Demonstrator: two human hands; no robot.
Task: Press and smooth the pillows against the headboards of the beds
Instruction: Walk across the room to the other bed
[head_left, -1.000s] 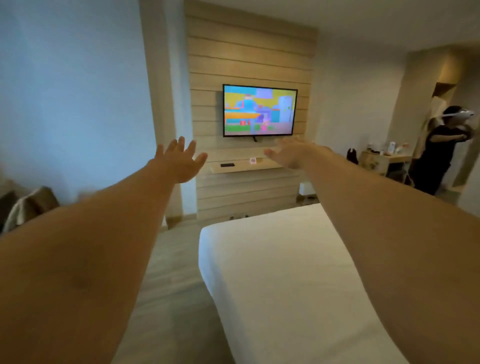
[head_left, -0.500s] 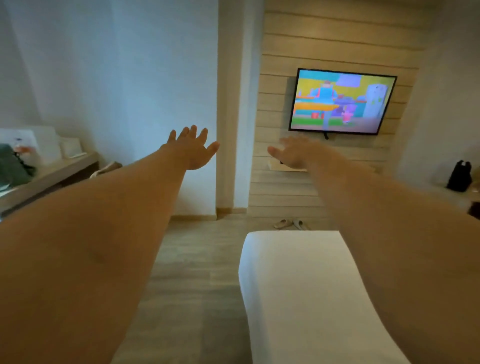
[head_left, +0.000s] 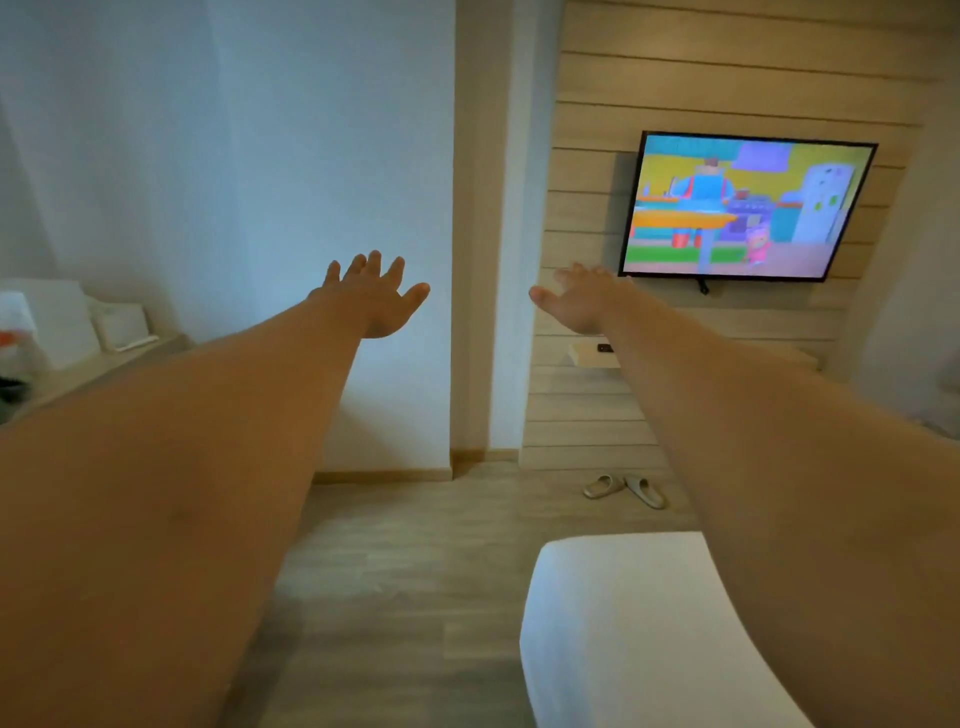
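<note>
Both my arms stretch straight out in front of me at chest height. My left hand (head_left: 375, 296) is open with fingers spread and holds nothing. My right hand (head_left: 579, 300) is open too, palm turned inward, empty. The foot end of a bed (head_left: 618, 629) with a smooth white sheet shows at the lower right, under my right forearm. No pillow and no headboard are in view.
A wall-mounted TV (head_left: 743, 208) plays a cartoon on a wood-slat panel, with a small shelf (head_left: 589, 356) below it. A pair of slippers (head_left: 626, 488) lies on the wood floor. A counter (head_left: 78, 364) with white items runs along the left wall.
The view has swung left: the TV and bed slid right, the person at the far right left the frame, the left counter appeared. Both hands stay outstretched and open.
</note>
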